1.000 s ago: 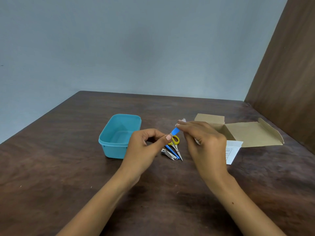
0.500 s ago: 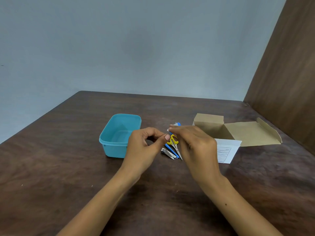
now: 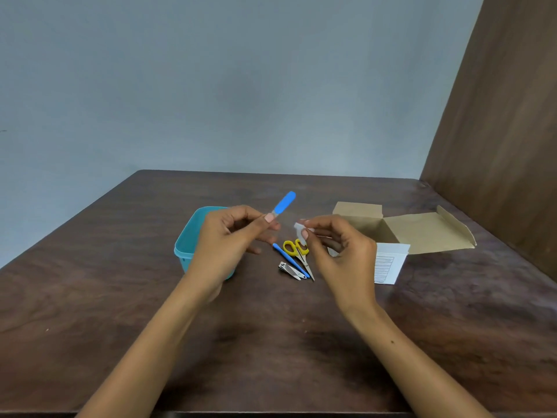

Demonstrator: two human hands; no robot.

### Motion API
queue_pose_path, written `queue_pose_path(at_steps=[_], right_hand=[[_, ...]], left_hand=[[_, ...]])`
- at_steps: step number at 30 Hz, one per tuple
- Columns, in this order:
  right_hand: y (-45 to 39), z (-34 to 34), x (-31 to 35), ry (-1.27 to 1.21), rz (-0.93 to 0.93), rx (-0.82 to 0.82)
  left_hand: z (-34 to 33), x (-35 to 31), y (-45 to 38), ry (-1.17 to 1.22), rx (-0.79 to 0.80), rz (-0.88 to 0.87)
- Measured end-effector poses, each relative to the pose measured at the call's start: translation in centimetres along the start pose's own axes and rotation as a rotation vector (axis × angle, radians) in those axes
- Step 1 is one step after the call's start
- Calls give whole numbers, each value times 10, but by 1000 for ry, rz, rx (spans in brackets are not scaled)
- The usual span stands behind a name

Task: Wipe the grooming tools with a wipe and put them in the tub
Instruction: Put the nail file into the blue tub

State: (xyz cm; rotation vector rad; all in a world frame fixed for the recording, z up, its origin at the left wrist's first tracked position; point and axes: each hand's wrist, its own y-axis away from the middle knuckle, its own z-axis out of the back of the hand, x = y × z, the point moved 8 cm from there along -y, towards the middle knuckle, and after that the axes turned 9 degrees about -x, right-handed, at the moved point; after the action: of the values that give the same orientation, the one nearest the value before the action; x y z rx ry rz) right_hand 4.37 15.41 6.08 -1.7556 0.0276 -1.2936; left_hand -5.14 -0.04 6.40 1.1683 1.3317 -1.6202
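Nearest me, on the dark wooden table (image 3: 271, 342), lie a nail clipper (image 3: 290, 270), a thin blue-handled tool (image 3: 291, 260) and yellow-handled scissors (image 3: 299, 254), close together. Above them my left hand (image 3: 229, 251) pinches a blue-handled nail file (image 3: 283, 204), its handle pointing up and away. My right hand (image 3: 337, 251) pinches a small white wipe (image 3: 300, 229), just apart from the file. Behind my left hand sits the turquoise tub (image 3: 188, 242). Farther right I see a printed white leaflet (image 3: 388, 263) beside an open cardboard box (image 3: 422, 233).
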Motion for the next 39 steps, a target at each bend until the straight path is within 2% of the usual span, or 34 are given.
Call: queue_pose_path(at_steps=[4, 9, 12, 18, 21, 25, 30, 34, 36, 39], right_hand=[[-1, -10, -1, 42, 38, 44], [1, -18, -3, 79, 88, 91], [3, -21, -6, 86, 76, 112], [5, -25, -7, 124, 85, 148], [5, -26, -7, 146, 113, 160], [5, -27, -8, 157, 128, 163], [4, -26, -9, 164, 127, 154], [-2, -18, -10, 194, 125, 106], [-7, -9, -10, 198, 110, 42], [-13, 2, -9, 217, 112, -19]], left_hand=[[33, -12, -12, -97, -90, -31], [66, -11, -27, -501, -218, -147], [69, -5, -30, -716, -224, -204], [56, 2, -29, -977, -189, -250], [48, -1, -29, -1070, -211, -323], [43, 5, -31, -1168, -211, -336], [40, 7, -30, -1174, -223, -348], [25, -13, -20, -1043, -261, -493], [6, -23, -11, -891, -211, -588], [-26, -24, 0, -756, -57, -642]])
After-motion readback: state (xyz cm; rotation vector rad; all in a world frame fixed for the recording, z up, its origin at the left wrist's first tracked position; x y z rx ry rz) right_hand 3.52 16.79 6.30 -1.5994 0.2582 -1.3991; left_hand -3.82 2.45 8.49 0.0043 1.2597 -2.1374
